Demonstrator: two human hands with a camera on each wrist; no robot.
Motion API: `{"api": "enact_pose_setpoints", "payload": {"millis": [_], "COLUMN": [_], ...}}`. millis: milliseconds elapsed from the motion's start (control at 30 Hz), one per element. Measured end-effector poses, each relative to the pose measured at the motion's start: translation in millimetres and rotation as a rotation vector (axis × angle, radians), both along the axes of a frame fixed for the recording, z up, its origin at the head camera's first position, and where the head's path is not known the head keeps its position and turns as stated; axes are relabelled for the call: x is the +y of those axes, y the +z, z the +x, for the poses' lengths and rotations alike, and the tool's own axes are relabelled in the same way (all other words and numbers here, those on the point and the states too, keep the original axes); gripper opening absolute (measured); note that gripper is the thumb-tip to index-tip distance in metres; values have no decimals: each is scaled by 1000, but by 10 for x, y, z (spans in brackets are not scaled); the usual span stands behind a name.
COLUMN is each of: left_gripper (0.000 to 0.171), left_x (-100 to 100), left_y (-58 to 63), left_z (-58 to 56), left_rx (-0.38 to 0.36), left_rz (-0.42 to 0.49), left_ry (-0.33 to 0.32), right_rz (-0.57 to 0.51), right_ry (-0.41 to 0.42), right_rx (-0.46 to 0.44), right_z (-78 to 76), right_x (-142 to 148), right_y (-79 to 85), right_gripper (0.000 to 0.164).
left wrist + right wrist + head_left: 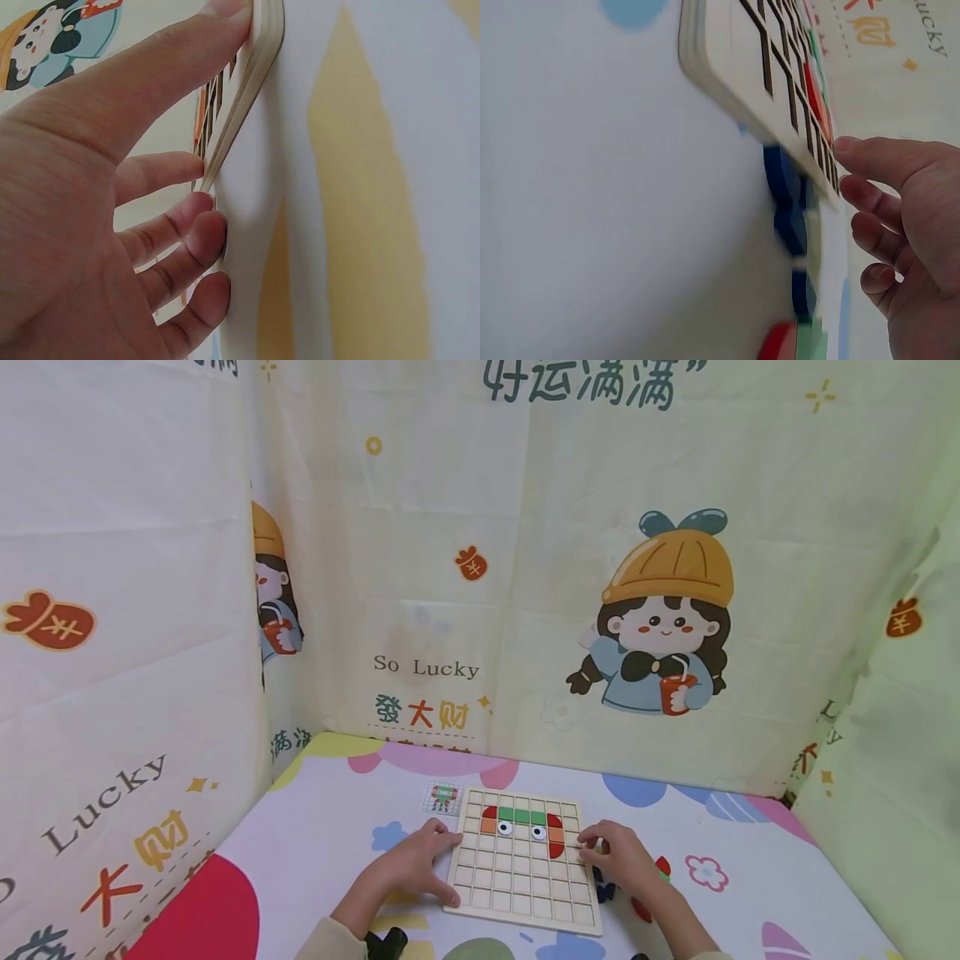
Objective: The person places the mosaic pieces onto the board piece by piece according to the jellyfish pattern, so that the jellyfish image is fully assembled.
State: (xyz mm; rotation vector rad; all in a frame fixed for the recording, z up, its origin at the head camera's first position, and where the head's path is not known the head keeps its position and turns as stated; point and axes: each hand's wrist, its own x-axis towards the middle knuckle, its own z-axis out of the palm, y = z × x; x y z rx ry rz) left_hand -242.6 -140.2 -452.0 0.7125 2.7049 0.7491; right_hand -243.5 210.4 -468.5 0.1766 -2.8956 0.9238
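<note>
A wooden grid board (517,893) lies on the table between the hands. Near its top sit several green squares (517,816), orange squares (556,835), red rounded pieces (557,850) and two eye pieces (538,833). My left hand (416,862) rests at the board's left side, thumb at the near corner and fingers spread along the edge. At the opposite edge is my right hand (618,857), fingers loosely bent; in the right wrist view its thumb (870,155) and index finger are apart, and no piece shows between them.
A small pattern card (441,797) lies beyond the board's left corner. Dark blue pieces (784,180) lie beside the board's right edge, with red and green pieces (662,867) near the right forearm. Printed cloth (525,568) hangs around the table.
</note>
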Motion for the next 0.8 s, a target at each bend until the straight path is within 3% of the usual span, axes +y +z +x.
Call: {"api": "enact_pose_setpoints", "payload": {"millis": [333,467,600,800], "left_gripper": [92,93,93,93], "left_x": [-3,-5,-8,-18], "left_y": [5,11,11,-10], "left_z": [6,6,4,4], "left_rx": [5,8,6,13], "left_rz": [-6,-3,2,-6], "left_ry": [1,0,1,-3], "right_rz": [43,68,79,127], "right_ry": [-80,-108,-112,-97], "right_rx": [11,-24,-58,-41], "right_z": [126,168,192,223], "right_x": [456,582,685,821], "right_y": [7,18,26,3], "right_gripper": [18,21,23,20]}}
